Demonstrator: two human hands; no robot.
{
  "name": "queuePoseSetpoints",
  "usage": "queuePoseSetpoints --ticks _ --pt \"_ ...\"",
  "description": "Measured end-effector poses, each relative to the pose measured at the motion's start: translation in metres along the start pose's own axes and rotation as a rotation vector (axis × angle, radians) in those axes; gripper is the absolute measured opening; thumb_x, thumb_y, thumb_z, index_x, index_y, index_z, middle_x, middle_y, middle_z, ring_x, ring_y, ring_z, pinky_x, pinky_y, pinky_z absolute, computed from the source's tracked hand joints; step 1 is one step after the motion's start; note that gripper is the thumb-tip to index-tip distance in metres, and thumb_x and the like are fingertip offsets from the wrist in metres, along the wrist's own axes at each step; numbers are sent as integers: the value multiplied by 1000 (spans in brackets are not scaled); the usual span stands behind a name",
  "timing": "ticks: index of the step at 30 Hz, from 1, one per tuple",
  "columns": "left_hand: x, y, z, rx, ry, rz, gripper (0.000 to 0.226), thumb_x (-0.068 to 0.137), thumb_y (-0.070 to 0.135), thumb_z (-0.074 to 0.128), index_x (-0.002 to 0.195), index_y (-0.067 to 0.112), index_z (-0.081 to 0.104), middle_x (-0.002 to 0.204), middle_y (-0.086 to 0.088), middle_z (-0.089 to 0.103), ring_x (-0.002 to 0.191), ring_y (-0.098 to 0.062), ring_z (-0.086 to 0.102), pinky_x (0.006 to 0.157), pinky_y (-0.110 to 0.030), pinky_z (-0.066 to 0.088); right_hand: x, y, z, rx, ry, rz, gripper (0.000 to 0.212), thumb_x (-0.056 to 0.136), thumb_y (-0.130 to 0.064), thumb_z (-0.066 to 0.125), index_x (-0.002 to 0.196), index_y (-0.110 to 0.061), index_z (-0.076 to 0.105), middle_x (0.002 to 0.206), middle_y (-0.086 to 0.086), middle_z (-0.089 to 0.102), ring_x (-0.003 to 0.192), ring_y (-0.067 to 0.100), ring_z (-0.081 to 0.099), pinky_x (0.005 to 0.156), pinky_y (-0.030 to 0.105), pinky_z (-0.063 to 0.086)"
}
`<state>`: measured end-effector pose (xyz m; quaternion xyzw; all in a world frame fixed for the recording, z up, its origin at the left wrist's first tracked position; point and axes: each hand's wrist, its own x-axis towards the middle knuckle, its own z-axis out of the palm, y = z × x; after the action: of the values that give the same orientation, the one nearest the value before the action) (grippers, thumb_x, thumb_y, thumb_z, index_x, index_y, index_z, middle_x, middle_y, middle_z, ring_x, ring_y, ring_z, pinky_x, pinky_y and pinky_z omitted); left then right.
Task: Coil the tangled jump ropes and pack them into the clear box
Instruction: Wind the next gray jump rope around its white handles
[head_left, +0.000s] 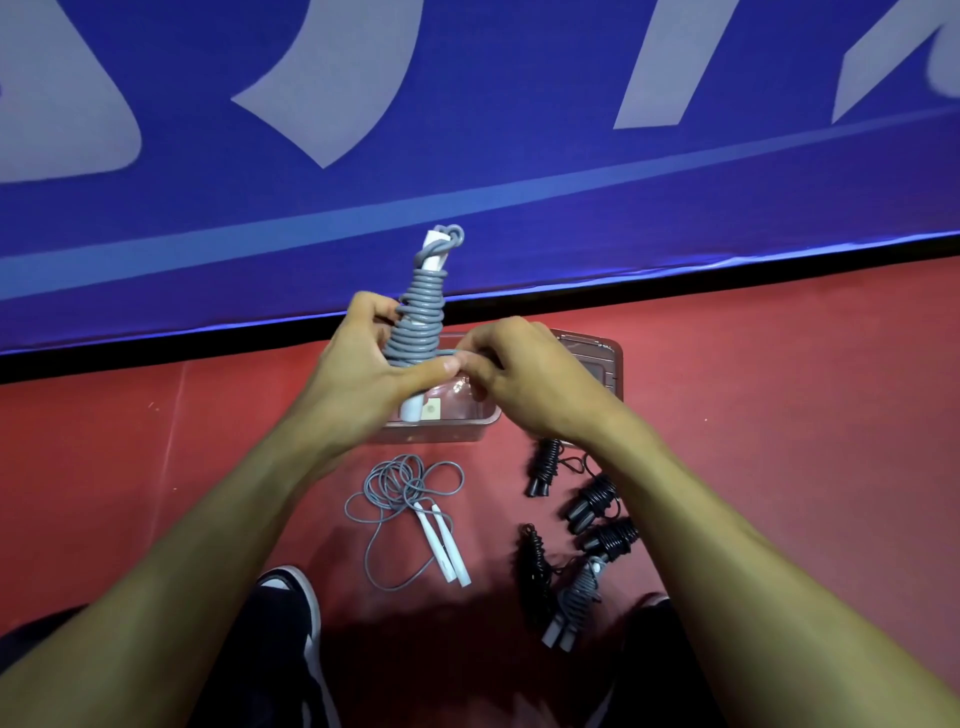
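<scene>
left hand (363, 358): wrapped round the lower part of the grey coiled jump rope (418, 317), thumb stretched across the front just under the coils, holding it upright over the box

right hand (524, 374): fingers curled in, pinching the grey cord right where it leaves the bottom coil, fingertips pretty much meeting the left thumb

grey coiled jump rope: cord wound tight round white handles, little knot of cord at the top, white handle end poking out below the left hand, up in the air and not in the box yet

clear box (441, 428): on the red floor (156, 467) straight under both hands, mostly hidden by them, near rim showing

clear lid (597, 358): flat on the floor just beside the box, to the right, partly behind the right hand

loose grey jump rope (402, 499): on the floor nearer than the box, cord in messy loops, two white handles side by side

black coiled jump ropes (597, 501): a few bundles on the floor below the right wrist, near each other

grey wrapped bundle (574, 605): lying just beside the nearest black ones

blue banner (467, 182): big pale lettering, runs along the far edge of the floor

dark shoe (291, 613): white stripe, bottom left of the loose rope
</scene>
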<state>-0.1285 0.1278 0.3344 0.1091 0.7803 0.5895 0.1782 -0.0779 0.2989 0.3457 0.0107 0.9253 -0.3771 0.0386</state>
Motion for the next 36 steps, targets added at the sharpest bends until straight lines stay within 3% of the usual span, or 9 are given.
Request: queuePoseSetpoints --ticks 3,7,11,14,19,23,29,33,36 --pt "0 1 2 70 4 6 70 48 48 87 107 25 59 90 9 72 78 -6 69 83 -38 60 -1 -3 -1 6 5 -2 37 102 -19 52 66 -21 59 64 -2 67 63 6 60 59 21 42" --pt "-2 4 4 29 -89 32 57 53 42 89 98 18 64 84 3 73 75 -12 66 78 -45 58 0 0 0 -20 -3 19 27 95 -6 48 72 -2 62 69 6 70 70 20 65 70 38 51" --pt "-4 5 6 8 -88 33 67 47 51 93 97 19 62 78 4 72 69 -11 66 63 -32 57 -1 0 0 -33 -17 30 30 96 -8 50 72 -20 64 72 0 72 71 16 66 72 35 53" --pt "-3 5 4 26 -72 58 49 63 59 82 90 22 65 73 8 70 68 -7 61 66 -29 52 -2 0 0 -16 -15 39 29 99 -13 56 73 -20 67 68 -3 73 67 7 67 70 31 54" --pt "-4 5 9 -47 -97 12 22 84 42 68 91 21 64 75 9 64 69 -8 59 67 -28 51 3 4 0 -35 33 87 22 96 -13 64 75 -19 65 74 0 72 69 14 65 63 27 47" --pt "-5 9 10 -188 -149 -47 7 94 18 66 97 14 61 83 -7 64 77 -25 67 62 -27 56 4 5 2 -105 75 98 21 88 -4 68 78 -20 60 78 1 63 73 21 58 63 28 41" --pt "-7 16 10 -271 -132 -44 34 79 9 75 106 6 56 80 -1 69 67 -17 70 63 -34 62 3 -1 -5 130 168 125 21 81 -12 83 72 -14 64 63 -4 64 56 6 59 54 17 43" --pt "-8 14 8 -232 -177 -44 53 65 15 86 108 10 55 90 -9 76 72 -28 74 71 -44 63 0 -3 -4 48 111 118 26 83 -9 75 69 -18 55 59 -9 53 51 2 47 49 13 36" --pt "-8 13 7 -192 -180 -16 53 65 15 91 104 12 55 86 -8 75 65 -22 70 62 -37 60 0 -4 2 -40 31 96 31 84 -11 71 66 -19 47 62 -5 51 57 8 45 50 16 35"
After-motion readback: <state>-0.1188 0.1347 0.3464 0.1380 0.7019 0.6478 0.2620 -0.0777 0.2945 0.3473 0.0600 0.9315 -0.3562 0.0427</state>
